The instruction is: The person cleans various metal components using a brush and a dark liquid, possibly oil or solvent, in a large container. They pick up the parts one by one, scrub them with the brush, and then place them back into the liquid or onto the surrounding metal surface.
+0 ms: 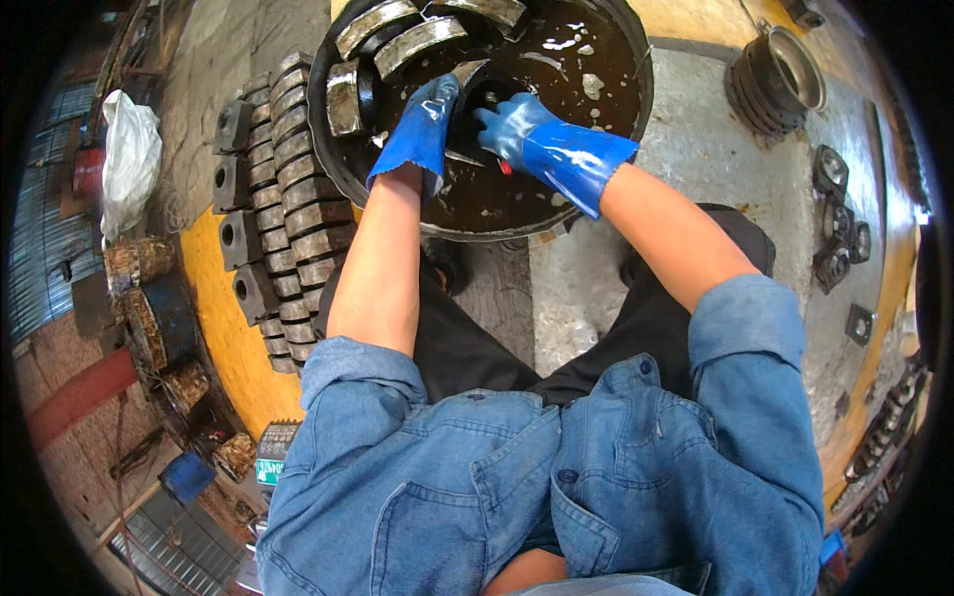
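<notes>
Over there the person's blue-gloved left hand has its fingers grasping the edge of a dark curved metal piece, held inside the round black tub about midway between its left and right edges, above dark liquid. The gloved right hand is bent in against that piece, a bit of red showing below, though I can't tell what its fingers grip. Curved metal blocks sit toward the tub's far left edge, and ribbed rows of metal parts line the floor just outside.
</notes>
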The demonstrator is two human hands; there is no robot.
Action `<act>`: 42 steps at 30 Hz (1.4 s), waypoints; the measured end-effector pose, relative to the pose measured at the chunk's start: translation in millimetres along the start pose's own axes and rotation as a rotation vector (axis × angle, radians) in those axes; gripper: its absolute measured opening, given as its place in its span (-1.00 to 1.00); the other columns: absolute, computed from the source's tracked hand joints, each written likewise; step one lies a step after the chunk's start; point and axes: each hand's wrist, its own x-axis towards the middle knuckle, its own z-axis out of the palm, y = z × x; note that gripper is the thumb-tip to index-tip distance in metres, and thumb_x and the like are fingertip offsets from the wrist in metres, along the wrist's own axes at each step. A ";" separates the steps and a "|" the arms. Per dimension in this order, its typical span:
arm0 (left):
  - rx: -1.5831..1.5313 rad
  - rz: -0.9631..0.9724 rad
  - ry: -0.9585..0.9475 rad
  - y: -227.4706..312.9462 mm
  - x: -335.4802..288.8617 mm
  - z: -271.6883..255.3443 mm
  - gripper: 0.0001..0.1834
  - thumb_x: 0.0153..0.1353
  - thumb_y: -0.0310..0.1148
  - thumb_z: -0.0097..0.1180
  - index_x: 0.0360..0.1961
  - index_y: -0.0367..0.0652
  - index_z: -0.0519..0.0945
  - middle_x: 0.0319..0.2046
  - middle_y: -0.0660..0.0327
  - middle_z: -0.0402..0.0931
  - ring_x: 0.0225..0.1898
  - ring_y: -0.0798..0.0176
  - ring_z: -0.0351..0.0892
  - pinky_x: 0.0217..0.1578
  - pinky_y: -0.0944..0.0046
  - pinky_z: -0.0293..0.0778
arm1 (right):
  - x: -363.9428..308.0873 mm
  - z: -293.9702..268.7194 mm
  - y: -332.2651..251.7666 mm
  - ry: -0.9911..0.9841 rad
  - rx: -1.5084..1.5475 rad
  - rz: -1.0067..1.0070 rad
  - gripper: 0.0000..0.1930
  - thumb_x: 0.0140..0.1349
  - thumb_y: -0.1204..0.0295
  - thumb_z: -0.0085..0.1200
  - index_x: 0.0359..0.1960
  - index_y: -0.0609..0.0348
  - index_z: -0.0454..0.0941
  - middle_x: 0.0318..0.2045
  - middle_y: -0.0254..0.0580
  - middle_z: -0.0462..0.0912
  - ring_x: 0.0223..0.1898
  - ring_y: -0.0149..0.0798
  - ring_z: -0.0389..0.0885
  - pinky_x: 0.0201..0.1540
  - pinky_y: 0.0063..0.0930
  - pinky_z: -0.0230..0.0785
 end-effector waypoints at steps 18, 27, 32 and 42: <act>-0.053 -0.068 0.037 -1.4 -0.2 -4.8 -0.35 0.55 0.04 0.01 0.41 -0.26 0.46 0.39 0.07 0.47 0.40 0.14 0.41 0.44 0.17 0.21 | -13.3 -1.5 7.5 0.225 -0.014 -0.141 -0.52 0.17 0.43 0.29 0.17 -0.20 0.63 0.40 -0.16 0.48 0.19 -0.02 0.64 0.24 -0.11 0.51; -0.017 0.003 0.017 -9.6 -0.7 -4.4 -0.33 0.54 0.03 0.03 0.43 -0.27 0.44 0.40 0.06 0.46 0.42 0.14 0.37 0.46 0.17 0.17 | -0.3 14.1 9.8 0.137 0.153 0.070 -0.53 0.20 0.39 0.27 0.20 -0.15 0.62 0.30 -0.14 0.55 0.14 0.02 0.67 0.14 -0.08 0.58; -0.017 0.002 0.012 10.0 -13.0 5.3 -0.34 0.55 0.01 0.03 0.45 -0.27 0.42 0.41 0.05 0.43 0.45 0.13 0.34 0.48 0.17 0.16 | 11.5 25.9 16.2 0.216 0.682 0.287 -0.55 0.16 0.39 0.32 0.14 -0.08 0.66 0.02 -0.13 0.75 0.00 0.07 0.73 0.04 -0.14 0.61; -0.066 -0.038 0.035 -12.5 1.8 -6.4 -0.28 0.54 0.08 0.02 0.47 -0.28 0.39 0.46 0.05 0.35 0.48 0.15 0.27 0.50 0.19 0.10 | -12.6 15.0 23.4 0.194 2.034 0.419 -0.63 0.45 0.17 0.19 0.10 0.15 0.68 -0.01 -0.07 0.77 -0.16 -0.25 0.80 -0.12 -0.42 0.66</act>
